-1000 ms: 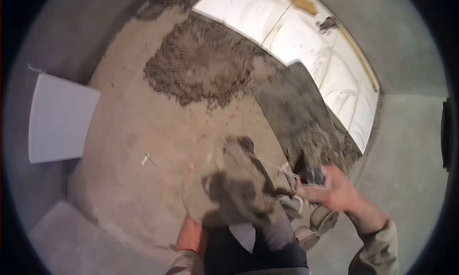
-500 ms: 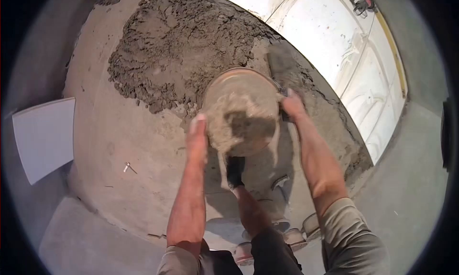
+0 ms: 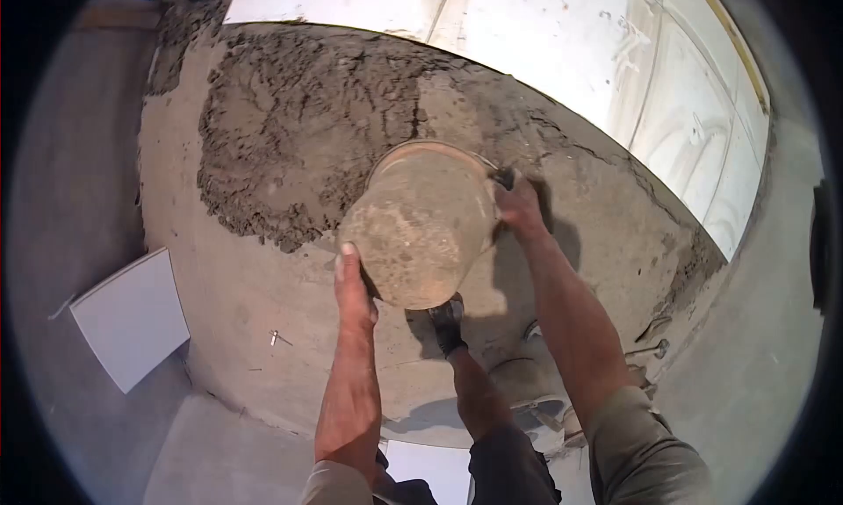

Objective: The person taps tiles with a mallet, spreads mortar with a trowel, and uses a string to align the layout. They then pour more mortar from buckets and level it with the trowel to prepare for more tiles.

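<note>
Head camera, looking down: my left hand [image 3: 353,281] lies with fingers stretched up along the lower side of a dirt-caked bucket [image 3: 421,224], bracing it near its base at about 8 o'clock. My right hand [image 3: 520,208] is curled around the rim at 2 o'clock, beside a dark handle lug. Between them the bucket hangs tipped in the air, its round base toward me and its mouth pointing away, over the near edge of the mortar.

Below the bucket, at 6 o'clock, my dark shoe [image 3: 448,322] stands on the bare concrete floor [image 3: 263,268]. From 9 o'clock round to 1 o'clock spreads a rough bed of wet grey mortar [image 3: 290,127]. Laid white tiles [image 3: 562,48] border it from 12 to 3 o'clock. A loose white tile [image 3: 132,329] lies well apart at 8 o'clock. A small pale clip [image 3: 277,336] rests on the floor between that tile and my left forearm.
</note>
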Tool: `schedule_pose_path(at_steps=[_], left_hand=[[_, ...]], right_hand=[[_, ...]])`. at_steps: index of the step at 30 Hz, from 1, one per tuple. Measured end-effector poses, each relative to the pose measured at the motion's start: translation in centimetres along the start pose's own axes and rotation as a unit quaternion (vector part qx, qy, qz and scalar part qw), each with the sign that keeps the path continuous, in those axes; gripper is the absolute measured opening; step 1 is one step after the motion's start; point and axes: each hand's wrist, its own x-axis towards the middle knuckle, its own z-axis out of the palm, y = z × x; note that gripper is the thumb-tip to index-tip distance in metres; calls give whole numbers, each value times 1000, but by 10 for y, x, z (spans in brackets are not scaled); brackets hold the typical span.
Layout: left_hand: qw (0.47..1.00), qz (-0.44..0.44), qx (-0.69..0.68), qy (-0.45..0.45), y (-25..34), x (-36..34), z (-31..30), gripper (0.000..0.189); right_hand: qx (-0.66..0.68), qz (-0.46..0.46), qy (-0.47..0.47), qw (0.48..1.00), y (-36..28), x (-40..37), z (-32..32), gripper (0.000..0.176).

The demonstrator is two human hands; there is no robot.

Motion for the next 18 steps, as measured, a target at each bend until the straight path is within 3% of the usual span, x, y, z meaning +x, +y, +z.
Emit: schedule_pose_path(at_steps=[2,3,4,6,7,10,12,14,16,18], left_hand=[[998,-20,-21,50,11,-6,12,74],[999,1,-42,29,8,-1,6,67],[999,-1,-36,26,13,-5,10,67],[995,-3,65,77,38,-30,16,58],[993,38,82,80,50,-44,28,53],[977,76,195,46,75,-82,50,56],[932,149,329,-3,88,-110,82,64],[906,194,370,-66,83,-132,99,61],[831,211,498,-124,77,-153,125,61],[772,285,537,-185,74,-175,153,62]], right_hand=[[-2,-82,44,996,1,-4,7,46],[141,-79,16,987,-1,-14,4,46],[145,-75,20,986,-6,-17,-4,46],[168,-12,20,985,-13,-35,-10,44],[194,-10,33,980,-18,-45,-19,45],[188,52,57,979,-13,-70,-53,48],[240,95,58,964,-3,-94,-75,52],[295,134,59,944,19,-114,-95,56],[328,162,93,926,49,-138,-107,55],[374,199,132,896,79,-161,-119,55]])
